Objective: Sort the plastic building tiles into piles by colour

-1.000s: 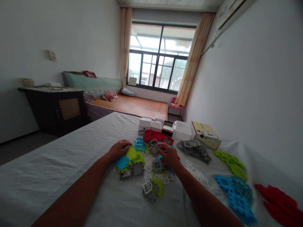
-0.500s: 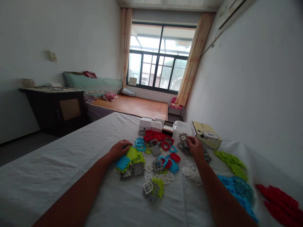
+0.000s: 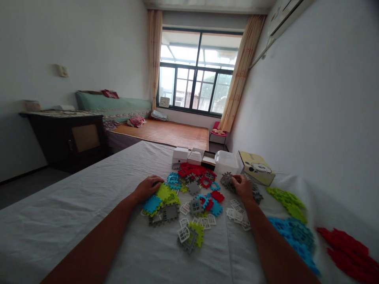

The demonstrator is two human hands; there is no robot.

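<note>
Right hand (image 3: 242,187) lowered to grey toothed plastic tiles (image 3: 226,178); grip unclear, left hand (image 3: 147,188) likewise. Best laid flat, gently.

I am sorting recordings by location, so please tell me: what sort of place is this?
Probably a bedroom in a home: what looks like a mat-covered bed, patterned curtains and, apparently, a wall-mounted air conditioner.

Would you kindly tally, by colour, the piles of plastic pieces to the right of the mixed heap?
Grey pile, partly hidden by the right hand: 1
White pile: 1
Lime green pile: 1
Blue and teal pile: 1
Red pile: 1
Total: 5 piles; the overlapping pieces cannot be counted singly.
</note>
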